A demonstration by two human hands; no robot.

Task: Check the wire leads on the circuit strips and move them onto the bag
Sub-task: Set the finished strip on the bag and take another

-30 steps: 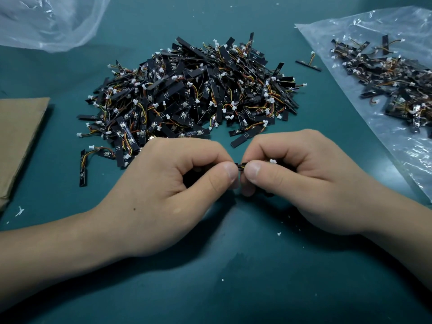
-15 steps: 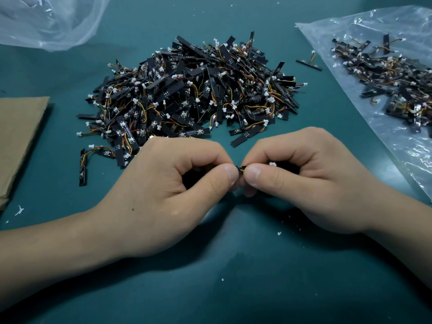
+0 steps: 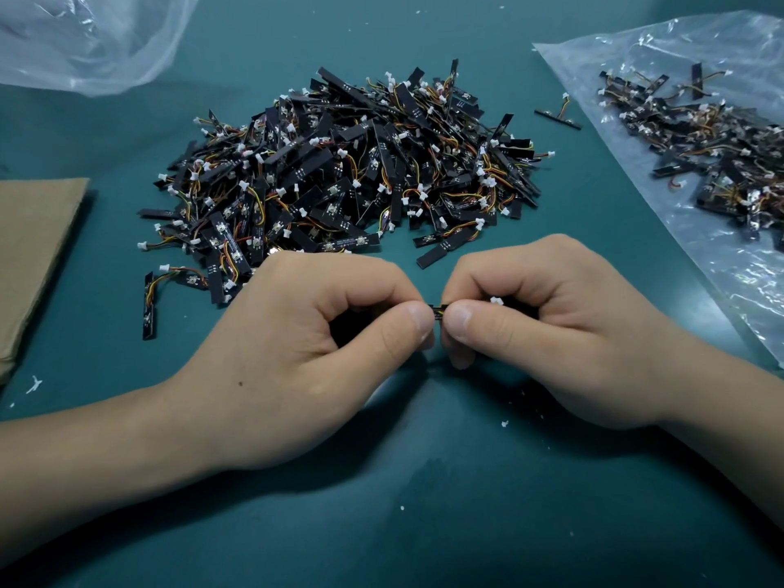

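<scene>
Teal and matte, the table mat [image 3: 424, 524] carries a shaggy heap of circuit strips [image 3: 352, 176]. They are flat black slivers, each trailing thin orange, yellow and red wire leads that end in small white plug blocks.

Near the front, the left hand [image 3: 305, 354] and right hand [image 3: 551, 333] meet thumb to thumb. Both pinch one held strip [image 3: 439, 311] between thumb and curled fingers. Only a short black stub shows in the gap between the thumbs, and a white connector [image 3: 496, 300] peeks above the right thumb. The rest of that strip and its leads are hidden inside the fists.

To the right lies a crinkled, glossy clear bag [image 3: 721, 269], cut off by the frame edge, with a smaller scatter of strips [image 3: 712, 150] on it. One lone strip [image 3: 557, 119] sits on the mat between heap and bag. A brown cardboard sheet [image 3: 34, 248] runs off the left edge, and filmy crumpled plastic [image 3: 85, 40] bunches at the top left.
</scene>
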